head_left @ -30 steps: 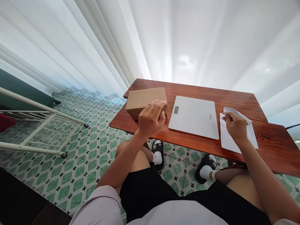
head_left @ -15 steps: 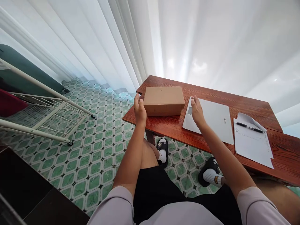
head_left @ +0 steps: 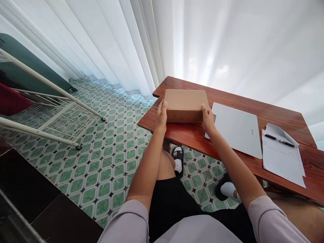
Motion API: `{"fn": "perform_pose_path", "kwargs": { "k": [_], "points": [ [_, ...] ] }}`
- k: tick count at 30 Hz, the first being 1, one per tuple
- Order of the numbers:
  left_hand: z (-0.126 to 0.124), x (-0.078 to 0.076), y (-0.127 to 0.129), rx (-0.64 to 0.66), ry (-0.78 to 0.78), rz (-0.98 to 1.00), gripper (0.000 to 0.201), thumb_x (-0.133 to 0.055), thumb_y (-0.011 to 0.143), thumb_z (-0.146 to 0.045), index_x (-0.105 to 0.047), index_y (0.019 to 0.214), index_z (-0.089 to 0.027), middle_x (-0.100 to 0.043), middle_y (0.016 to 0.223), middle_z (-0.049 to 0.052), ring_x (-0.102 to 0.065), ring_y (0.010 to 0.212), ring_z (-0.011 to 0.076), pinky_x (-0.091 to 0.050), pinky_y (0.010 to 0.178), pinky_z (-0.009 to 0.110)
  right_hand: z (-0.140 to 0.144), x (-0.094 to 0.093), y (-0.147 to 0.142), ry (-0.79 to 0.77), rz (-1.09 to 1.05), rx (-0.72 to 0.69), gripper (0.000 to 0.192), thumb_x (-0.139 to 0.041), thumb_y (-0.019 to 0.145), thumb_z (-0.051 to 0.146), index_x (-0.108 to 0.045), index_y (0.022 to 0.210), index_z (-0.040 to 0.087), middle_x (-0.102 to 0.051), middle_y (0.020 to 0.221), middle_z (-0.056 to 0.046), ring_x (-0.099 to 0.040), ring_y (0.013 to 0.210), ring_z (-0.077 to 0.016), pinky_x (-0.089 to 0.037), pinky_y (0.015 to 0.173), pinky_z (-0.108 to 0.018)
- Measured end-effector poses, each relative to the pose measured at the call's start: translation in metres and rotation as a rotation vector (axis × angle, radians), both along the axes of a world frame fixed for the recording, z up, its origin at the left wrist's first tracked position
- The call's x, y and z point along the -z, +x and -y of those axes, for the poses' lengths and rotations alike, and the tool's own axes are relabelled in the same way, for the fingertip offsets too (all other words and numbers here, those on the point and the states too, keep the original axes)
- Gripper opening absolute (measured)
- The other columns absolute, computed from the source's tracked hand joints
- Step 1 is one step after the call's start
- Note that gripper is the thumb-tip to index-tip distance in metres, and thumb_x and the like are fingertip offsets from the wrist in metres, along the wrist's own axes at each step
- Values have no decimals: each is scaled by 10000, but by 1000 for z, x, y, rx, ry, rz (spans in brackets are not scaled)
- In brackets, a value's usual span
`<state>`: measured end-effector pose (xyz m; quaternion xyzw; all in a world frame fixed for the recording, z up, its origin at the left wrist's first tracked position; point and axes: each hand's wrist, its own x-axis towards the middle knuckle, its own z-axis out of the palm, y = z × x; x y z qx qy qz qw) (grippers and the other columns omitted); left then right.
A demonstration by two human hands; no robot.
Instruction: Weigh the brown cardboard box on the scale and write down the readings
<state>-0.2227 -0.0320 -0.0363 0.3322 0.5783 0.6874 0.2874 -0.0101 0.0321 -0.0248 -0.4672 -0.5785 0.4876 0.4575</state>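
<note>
Cardboard box (head_left: 186, 105) at the table's (head_left: 192, 136) far-left corner, gripped between left hand (head_left: 162, 116) and right hand (head_left: 208, 118), one pressed on each end; white scale (head_left: 236, 130) just right.

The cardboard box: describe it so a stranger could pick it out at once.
Find the red-brown wooden table in front of the white curtain. At its left end sits the cardboard box, with the left hand and right hand pressed against its two short sides. It is the only brown, raised block there; the flat white scale and paper sheet lie to its right.
</note>
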Motion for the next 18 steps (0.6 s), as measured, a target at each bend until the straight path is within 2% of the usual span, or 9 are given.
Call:
{"fn": "perform_pose_path", "kwargs": {
  "k": [3,9,13,18],
  "points": [
    [5,-9,6,-4,-4,138,484,-535,1021,-445,-557,1459,-242,-503,1578,33,-447,1483,227,-384,1244,350,3,-1,0,7,-26,12,654,-536,938,683,-572,1402,222,-576,1487,-79,-491,1423,-291,-379,1223,-461],
    [6,-20,13,-43,20,180,423,-486,1037,-310,-589,1424,-174,-541,1543,56,-483,1451,217,-411,1202,289,7,-5,-1,18,-49,12,609,-537,935,658,-603,1349,217,-589,1468,-82,-487,1417,-297,-361,1227,-474],
    [5,-22,16,-76,9,183,414,-461,1045,-295,-590,1416,-163,-562,1521,64,-505,1428,226,-439,1180,306,4,-5,-2,9,-65,16,602,-546,923,641,-595,1350,219,-596,1459,-79,-499,1403,-292,-358,1228,-480],
    [1,-18,15,-115,8,173,369,-474,1037,-287,-626,1352,-169,-565,1518,48,-489,1439,215,-408,1205,295,2,-3,-4,-20,-116,26,593,-564,901,611,-597,1342,216,-615,1430,-73,-519,1376,-290,-385,1208,-479]
  ]
}}
